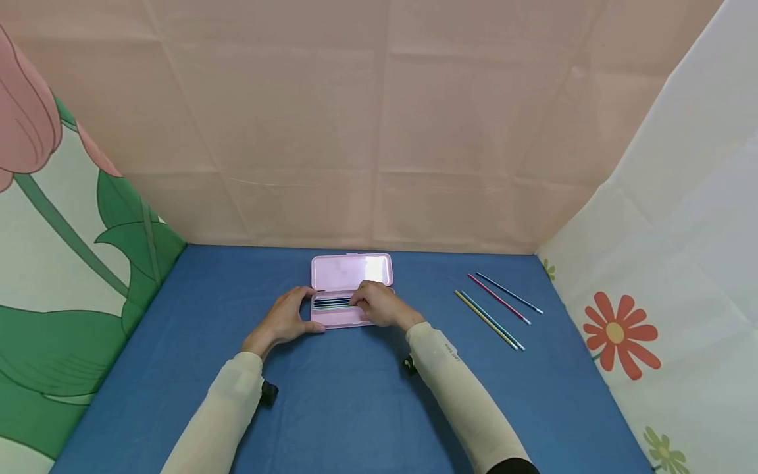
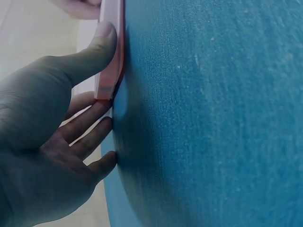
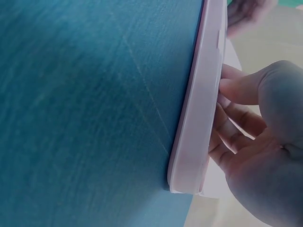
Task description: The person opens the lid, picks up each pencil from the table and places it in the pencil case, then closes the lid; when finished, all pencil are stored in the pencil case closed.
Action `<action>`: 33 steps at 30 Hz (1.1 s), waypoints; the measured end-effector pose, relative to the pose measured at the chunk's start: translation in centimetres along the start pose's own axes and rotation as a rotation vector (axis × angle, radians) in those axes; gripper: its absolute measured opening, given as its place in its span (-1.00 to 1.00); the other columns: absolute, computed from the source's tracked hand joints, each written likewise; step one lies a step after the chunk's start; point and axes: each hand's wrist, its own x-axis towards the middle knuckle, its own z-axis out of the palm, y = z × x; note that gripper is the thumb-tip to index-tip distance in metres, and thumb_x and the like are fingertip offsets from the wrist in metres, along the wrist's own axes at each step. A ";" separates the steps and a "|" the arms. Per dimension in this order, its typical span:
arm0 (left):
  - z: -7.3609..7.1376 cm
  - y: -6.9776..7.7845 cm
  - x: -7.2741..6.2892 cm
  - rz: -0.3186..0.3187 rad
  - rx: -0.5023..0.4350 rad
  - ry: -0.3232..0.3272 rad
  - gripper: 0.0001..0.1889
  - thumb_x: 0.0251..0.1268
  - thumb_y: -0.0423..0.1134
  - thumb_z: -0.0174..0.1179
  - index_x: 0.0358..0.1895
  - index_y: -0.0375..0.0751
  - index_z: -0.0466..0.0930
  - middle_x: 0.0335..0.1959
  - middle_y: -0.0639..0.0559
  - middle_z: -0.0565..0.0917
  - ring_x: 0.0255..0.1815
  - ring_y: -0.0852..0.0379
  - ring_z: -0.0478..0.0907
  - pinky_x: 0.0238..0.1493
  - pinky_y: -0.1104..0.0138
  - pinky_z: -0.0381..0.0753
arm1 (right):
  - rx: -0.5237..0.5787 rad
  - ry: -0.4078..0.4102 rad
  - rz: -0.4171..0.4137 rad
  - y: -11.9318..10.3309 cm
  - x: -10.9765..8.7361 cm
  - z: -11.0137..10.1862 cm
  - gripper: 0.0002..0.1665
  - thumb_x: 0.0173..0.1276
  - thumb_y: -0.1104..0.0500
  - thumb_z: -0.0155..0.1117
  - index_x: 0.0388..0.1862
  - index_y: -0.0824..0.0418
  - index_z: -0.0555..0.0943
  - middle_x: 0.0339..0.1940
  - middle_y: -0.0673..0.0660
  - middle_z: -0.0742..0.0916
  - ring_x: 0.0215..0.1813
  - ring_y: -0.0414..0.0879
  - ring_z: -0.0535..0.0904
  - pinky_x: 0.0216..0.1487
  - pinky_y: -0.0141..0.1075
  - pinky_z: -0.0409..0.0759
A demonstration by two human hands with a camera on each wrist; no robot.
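Observation:
An open pink pencil case (image 1: 340,317) lies on the blue cloth, its lid (image 1: 349,272) tipped back. Inside, several thin dark pencils (image 1: 331,303) lie side by side along its length. My left hand (image 1: 285,317) grips the case's left end; in the left wrist view the thumb (image 2: 106,45) presses the front wall and the fingers reach round the corner. My right hand (image 1: 381,305) bends over the case's right half, thumb and fingers pinching at the pencils' right ends. The right wrist view shows its fingertips dipping behind the front wall (image 3: 194,127), which partly hides them.
To the right on the cloth lie a yellow pencil (image 1: 485,319), a teal pencil (image 1: 494,321), a red pencil (image 1: 500,299) and a dark blue pencil (image 1: 509,292), all slanting. A beige curtain (image 1: 379,131) rises behind the cloth (image 1: 331,408), with flower-printed sheets at both sides.

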 end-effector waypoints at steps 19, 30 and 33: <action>-0.1 0.0 -0.1 0.000 -0.002 0.003 -0.08 0.26 -0.08 0.73 0.60 -0.28 0.47 0.66 -0.37 0.49 0.73 -0.43 0.37 0.76 -0.38 0.32 | 0.061 0.138 0.020 0.2 -2.8 -1.7 -0.73 0.60 0.37 0.34 0.15 0.33 0.85 0.03 0.20 0.89 0.06 0.01 0.79 0.24 -0.03 0.83; -0.2 0.0 -0.2 0.002 -0.012 0.008 -0.07 0.26 -0.11 0.73 0.61 -0.30 0.45 0.67 -0.38 0.47 0.73 -0.44 0.36 0.76 -0.39 0.32 | 0.072 0.217 0.096 2.7 -9.1 -3.7 -0.71 0.59 0.34 0.42 0.22 0.33 0.81 0.14 0.23 0.87 0.19 0.14 0.79 0.32 0.19 0.77; -0.2 0.1 -0.2 -0.002 -0.009 0.009 -0.07 0.25 -0.11 0.74 0.61 -0.30 0.45 0.68 -0.38 0.47 0.74 -0.44 0.35 0.76 -0.38 0.32 | 0.041 0.237 0.110 3.5 -10.8 -4.1 -0.71 0.59 0.33 0.43 0.21 0.34 0.80 0.17 0.23 0.87 0.20 0.15 0.79 0.31 0.20 0.76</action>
